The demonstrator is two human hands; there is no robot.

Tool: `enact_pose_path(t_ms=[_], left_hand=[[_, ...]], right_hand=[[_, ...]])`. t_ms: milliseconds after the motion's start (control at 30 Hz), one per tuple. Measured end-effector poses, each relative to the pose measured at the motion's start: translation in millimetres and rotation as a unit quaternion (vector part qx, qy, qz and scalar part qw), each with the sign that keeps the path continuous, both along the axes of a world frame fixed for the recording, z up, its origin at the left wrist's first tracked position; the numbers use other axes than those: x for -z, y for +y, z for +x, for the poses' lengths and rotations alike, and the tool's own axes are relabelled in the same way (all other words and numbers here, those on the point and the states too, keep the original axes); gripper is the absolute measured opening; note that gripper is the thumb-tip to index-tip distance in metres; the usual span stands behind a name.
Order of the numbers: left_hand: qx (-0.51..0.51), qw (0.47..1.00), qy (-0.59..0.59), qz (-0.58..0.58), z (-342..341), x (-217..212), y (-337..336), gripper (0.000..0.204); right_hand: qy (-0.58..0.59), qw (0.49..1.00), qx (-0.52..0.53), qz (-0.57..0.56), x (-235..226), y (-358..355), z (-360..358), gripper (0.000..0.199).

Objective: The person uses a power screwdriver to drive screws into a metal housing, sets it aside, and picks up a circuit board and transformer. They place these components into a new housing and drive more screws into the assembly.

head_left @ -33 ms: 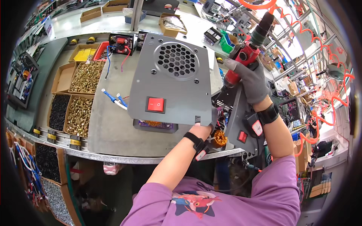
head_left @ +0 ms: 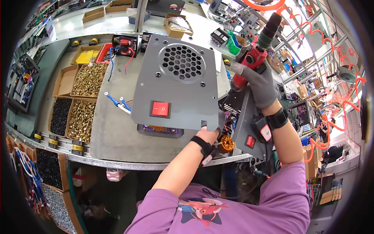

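shifted slightly: gray vented metal panel (head_left: 180,94); right of it, right hand (head_left: 263,86) grips red pistol-shaped drill (head_left: 252,58); left hand's (head_left: 221,122) hold unclear.

The large panel (head_left: 177,93) is presenting a smooth, matt grey face, looking like painted sheet metal; its rocker switch (head_left: 160,109) is showing glossy red plastic. The power driver (head_left: 251,58) is displaying a smooth red plastic housing, and the right grip (head_left: 263,84) is wearing matt grey cloth. The copper-coloured coil (head_left: 226,144) is glinting with wound wire. The tabletop (head_left: 113,140) is showing a dull, faintly scuffed grey surface. The brassy fasteners (head_left: 89,82) are giving a rough metallic glitter, while the box (head_left: 65,80) beside them is exhibiting plain, matt brown cardboard. The orange hose (head_left: 266,8) is shining like smooth plastic, and the shirt (head_left: 249,212) is falling in soft, matt purple cloth
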State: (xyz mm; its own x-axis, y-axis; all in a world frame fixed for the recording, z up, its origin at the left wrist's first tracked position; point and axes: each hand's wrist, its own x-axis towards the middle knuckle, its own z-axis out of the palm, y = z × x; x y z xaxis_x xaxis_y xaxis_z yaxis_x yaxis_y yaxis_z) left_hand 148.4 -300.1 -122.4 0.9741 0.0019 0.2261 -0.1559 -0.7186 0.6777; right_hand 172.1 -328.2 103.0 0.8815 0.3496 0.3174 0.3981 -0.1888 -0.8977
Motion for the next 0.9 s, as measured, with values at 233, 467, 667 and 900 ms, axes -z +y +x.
enact_pose_path(t_ms=[233,467,667,900], left_hand=[[0.027,0.996,0.082,-0.015,28,14,-13,0.025],[0.006,0.993,-0.08,0.084,26,34,-18,0.027],[0.061,0.989,0.092,0.099,25,-19,-7,0.025],[-0.045,0.991,0.051,0.112,22,-34,19,0.023]], right_hand=[[0.041,0.997,-0.023,-0.056,0,-17,12,0.035],[-0.025,0.995,-0.007,-0.098,1,-14,22,0.034],[-0.039,0.994,-0.032,-0.093,4,-22,28,0.031],[-0.087,0.992,0.048,0.074,0,21,30,0.022]])
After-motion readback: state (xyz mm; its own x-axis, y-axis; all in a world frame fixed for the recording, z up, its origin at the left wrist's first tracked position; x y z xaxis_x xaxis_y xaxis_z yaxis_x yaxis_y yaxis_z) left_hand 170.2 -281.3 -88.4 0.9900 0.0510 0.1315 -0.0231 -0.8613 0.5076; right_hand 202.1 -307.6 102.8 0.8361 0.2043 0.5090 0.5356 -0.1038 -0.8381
